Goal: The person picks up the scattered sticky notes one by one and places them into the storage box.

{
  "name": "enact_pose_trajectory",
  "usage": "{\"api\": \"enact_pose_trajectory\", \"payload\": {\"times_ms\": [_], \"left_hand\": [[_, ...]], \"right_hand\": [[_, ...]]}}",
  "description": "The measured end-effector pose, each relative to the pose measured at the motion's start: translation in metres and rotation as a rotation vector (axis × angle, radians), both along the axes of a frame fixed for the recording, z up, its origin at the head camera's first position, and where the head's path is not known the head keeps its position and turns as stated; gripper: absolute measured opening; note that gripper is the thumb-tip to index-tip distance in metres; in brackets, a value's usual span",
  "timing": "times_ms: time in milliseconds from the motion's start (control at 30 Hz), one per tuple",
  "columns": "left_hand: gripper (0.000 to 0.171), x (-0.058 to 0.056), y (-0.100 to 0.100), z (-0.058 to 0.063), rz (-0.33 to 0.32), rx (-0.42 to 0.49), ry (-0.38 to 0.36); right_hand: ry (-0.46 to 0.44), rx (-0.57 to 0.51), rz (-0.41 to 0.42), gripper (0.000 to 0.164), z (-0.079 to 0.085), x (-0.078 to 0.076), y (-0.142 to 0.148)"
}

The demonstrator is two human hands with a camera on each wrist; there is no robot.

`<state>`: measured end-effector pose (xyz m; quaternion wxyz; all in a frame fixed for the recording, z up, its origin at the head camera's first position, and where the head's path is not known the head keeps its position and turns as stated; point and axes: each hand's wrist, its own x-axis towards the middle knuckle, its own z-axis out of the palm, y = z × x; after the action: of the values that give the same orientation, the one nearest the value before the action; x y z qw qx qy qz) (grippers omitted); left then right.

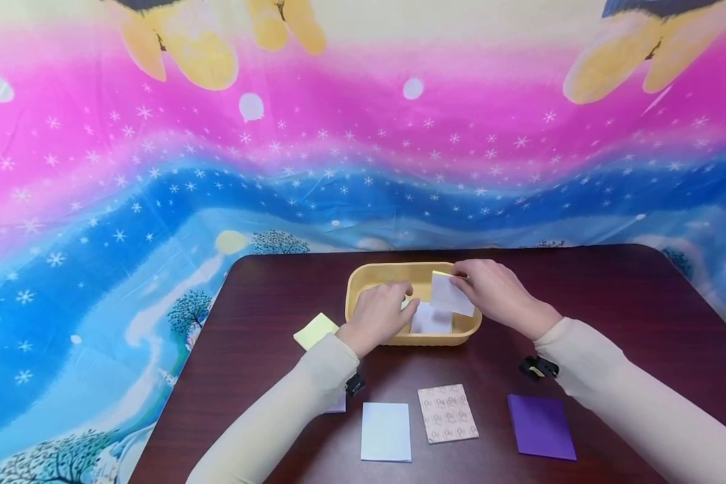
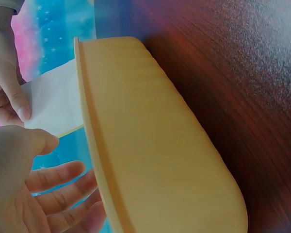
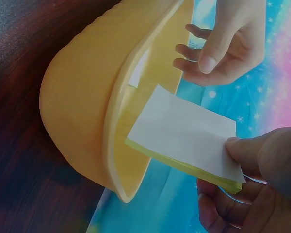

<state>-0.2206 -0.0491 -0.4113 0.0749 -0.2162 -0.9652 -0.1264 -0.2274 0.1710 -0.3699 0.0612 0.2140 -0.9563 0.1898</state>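
My right hand [image 1: 501, 290] pinches a sticky note pad [image 3: 186, 133] between thumb and fingers, over the right side of a yellow plastic basket [image 1: 438, 340]. The pad's upper face is white, with a yellow-green edge showing in the right wrist view. Empty, my left hand [image 1: 378, 312] hovers over the basket's left part with its fingers loosely bent, fingertips close to the rim in the left wrist view. Inside the basket lies another white pad [image 1: 428, 320]. My left hand and wrist partly cover the basket's left end.
A pale yellow pad [image 1: 314, 329] lies left of the basket. Nearer me are a lilac pad [image 1: 337, 405] mostly under my left sleeve, a white pad [image 1: 386, 432], a patterned pad [image 1: 448, 413] and a purple pad [image 1: 542, 427]. A printed cloth [image 1: 363, 148] hangs behind the dark table.
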Motion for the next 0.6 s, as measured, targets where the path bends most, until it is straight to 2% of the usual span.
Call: {"api": "enact_pose_trajectory", "payload": {"times_ms": [600], "left_hand": [[0.026,-0.010,-0.005,-0.007,0.022,0.015,-0.013]], "right_hand": [[-0.048,0.026,0.021,0.012,-0.010,-0.018,-0.012]]}}
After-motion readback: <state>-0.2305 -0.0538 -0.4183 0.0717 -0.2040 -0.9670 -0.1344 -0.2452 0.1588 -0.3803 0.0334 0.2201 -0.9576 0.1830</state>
